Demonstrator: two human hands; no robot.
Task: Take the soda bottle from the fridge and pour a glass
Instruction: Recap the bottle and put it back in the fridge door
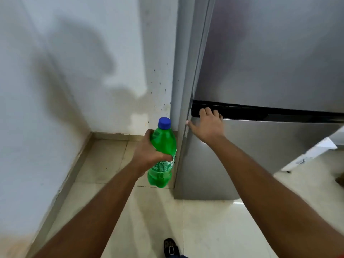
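Step in hand: the green soda bottle (162,155) is out of the fridge (260,71), and both doors look closed.
Left hand (149,152): wrapped around the bottle's middle, holding it upright in the air beside the fridge's left edge, blue cap (164,122) on.
Right hand (207,125): flat on the lower door's top corner, fingers at the dark handle gap, grasping nothing.
Hedge: whether the door is fully sealed cannot be told.
Next move: release the door, find a glass (none in view), uncap the bottle.

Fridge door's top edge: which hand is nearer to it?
Right. The right hand rests on the lower fridge door with fingers over its top edge. The left hand is off beside the fridge, gripping the green soda bottle.
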